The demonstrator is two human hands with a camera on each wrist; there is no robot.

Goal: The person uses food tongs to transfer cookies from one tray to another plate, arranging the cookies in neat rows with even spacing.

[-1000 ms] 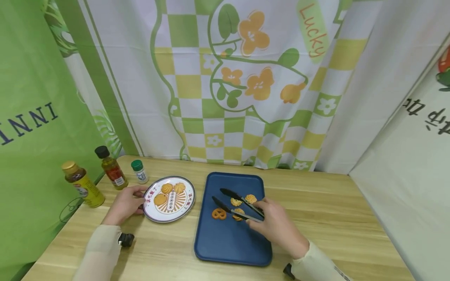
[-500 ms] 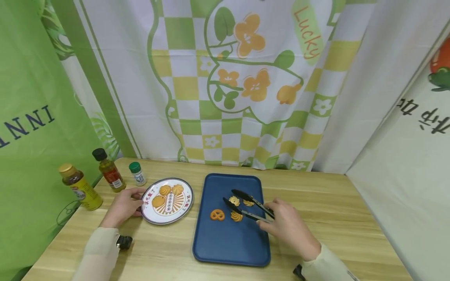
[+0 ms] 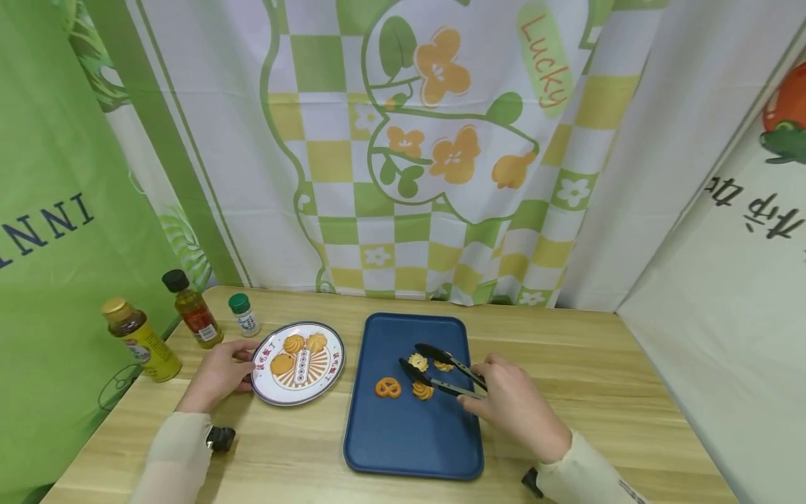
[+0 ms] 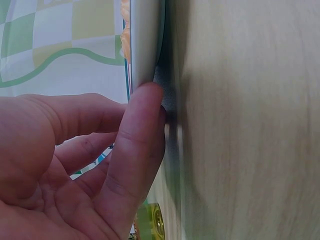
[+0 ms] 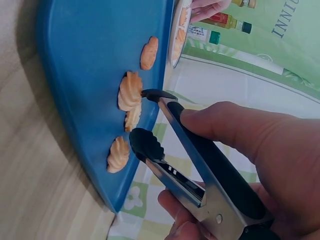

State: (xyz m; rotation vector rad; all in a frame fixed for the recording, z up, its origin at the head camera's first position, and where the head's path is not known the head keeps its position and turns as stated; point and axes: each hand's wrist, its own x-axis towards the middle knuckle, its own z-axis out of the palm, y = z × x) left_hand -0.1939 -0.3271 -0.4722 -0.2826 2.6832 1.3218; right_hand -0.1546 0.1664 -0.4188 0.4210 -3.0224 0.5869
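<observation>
My left hand (image 3: 217, 371) pinches the left rim of a round white plate (image 3: 271, 392), thumb and fingers on either side of the edge in the left wrist view. Two swirl cookies (image 3: 316, 342) and a rounder cookie (image 3: 281, 364) lie on it. My right hand (image 3: 519, 406) holds black-and-silver tongs (image 3: 447, 386) by the arms, their ends spread apart over a blue tray (image 3: 412, 441). Below and between the tong ends sit a pale ring-shaped cookie (image 3: 418, 362) and swirl cookies (image 5: 130, 91). A pretzel (image 3: 387, 388) lies left of them.
At the table's back left stand a yellow-labelled bottle (image 3: 146, 343), a black-capped oil bottle (image 3: 195, 315) and a green-capped shaker (image 3: 244, 315). A patterned curtain (image 3: 403, 269) hangs behind the wooden table (image 3: 567, 371).
The tongs and right hand have shifted right over the tray, then stayed nearly still over the last half second. The left hand keeps its hold on the plate. The head view has shifted slightly.
</observation>
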